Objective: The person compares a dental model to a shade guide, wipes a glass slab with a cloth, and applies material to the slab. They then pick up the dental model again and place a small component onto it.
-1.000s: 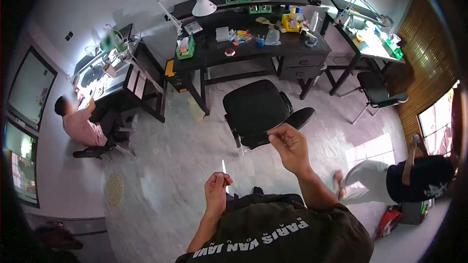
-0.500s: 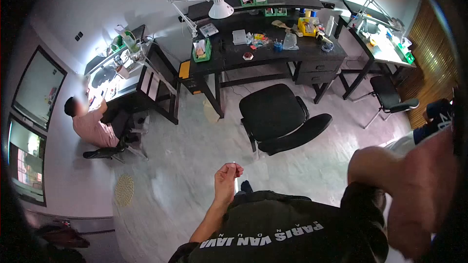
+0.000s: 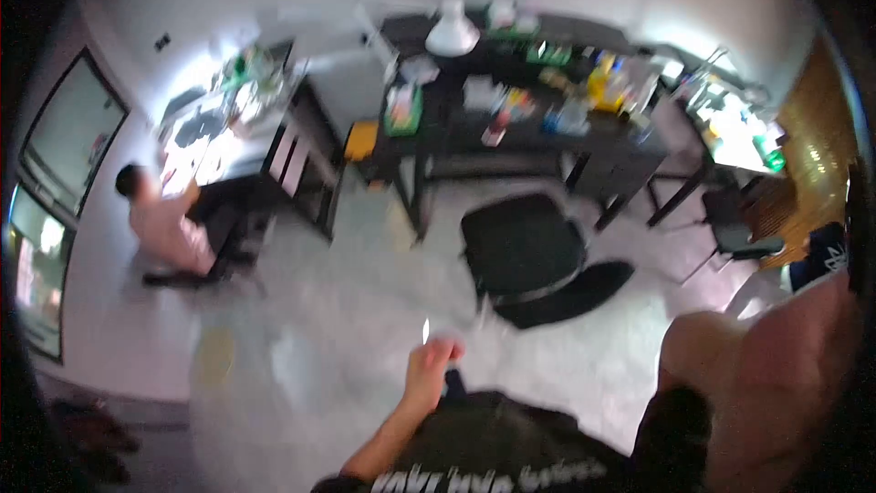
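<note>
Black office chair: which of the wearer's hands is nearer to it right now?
Left. The left hand, pinching a small white piece, is just in front of the black office chair; the right hand is out of view.

White lettering on the dark shirt (image 3: 511, 456), too blurred to read

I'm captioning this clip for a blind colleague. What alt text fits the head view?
Blurred fisheye view down at a person's left hand pinching a small thin white object, with the raised right arm close to the lens. Ahead stand a black office chair and a cluttered dark desk with a white lamp; another person sits at a lit bench on the left.
</note>
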The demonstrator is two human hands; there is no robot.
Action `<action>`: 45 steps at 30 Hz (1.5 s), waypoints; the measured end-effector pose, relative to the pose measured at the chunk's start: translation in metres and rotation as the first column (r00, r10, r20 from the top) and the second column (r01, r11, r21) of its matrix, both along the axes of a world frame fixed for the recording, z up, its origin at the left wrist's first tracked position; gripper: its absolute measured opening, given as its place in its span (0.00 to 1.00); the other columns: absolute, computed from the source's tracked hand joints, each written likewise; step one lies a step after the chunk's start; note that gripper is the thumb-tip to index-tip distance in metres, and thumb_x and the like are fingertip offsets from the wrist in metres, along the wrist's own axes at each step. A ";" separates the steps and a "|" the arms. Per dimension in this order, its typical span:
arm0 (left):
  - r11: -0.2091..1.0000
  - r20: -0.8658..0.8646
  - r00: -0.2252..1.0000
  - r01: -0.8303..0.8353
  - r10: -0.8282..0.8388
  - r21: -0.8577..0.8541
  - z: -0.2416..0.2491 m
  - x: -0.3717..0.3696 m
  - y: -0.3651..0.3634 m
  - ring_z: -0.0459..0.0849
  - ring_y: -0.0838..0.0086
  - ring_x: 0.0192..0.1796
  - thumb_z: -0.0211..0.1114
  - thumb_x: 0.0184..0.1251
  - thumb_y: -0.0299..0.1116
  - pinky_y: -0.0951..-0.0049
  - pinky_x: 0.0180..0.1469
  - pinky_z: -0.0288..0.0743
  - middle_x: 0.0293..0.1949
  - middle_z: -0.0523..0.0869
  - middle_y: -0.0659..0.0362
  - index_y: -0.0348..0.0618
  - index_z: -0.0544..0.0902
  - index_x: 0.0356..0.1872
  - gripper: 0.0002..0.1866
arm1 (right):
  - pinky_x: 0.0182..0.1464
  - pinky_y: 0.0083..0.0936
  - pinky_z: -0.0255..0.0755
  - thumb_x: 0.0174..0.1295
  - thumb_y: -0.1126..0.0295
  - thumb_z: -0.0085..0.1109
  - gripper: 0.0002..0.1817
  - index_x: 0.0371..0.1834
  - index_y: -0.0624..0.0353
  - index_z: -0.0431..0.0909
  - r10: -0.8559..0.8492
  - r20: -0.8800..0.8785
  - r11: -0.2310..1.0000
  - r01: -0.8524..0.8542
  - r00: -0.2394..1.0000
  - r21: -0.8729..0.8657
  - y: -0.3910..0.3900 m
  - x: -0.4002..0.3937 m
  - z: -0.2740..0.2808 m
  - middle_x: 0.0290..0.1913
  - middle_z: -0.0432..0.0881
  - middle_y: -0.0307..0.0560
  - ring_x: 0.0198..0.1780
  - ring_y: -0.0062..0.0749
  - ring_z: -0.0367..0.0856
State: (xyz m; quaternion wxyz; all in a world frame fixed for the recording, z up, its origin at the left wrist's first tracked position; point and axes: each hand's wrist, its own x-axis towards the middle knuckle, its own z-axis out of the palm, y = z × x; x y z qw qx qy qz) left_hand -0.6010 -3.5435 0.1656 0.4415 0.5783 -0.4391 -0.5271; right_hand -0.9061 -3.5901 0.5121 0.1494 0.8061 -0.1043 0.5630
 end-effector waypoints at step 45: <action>0.982 -0.504 0.847 0.186 -0.169 -0.017 -0.010 -0.113 -0.076 0.80 0.76 0.40 0.53 0.88 0.40 0.72 0.50 0.75 0.33 0.80 0.61 0.44 0.75 0.35 0.17 | 0.44 0.31 0.66 0.84 0.56 0.46 0.20 0.36 0.57 0.77 -0.639 0.510 -0.347 -0.808 0.576 0.477 0.026 -0.013 -0.328 0.35 0.80 0.43 0.40 0.29 0.76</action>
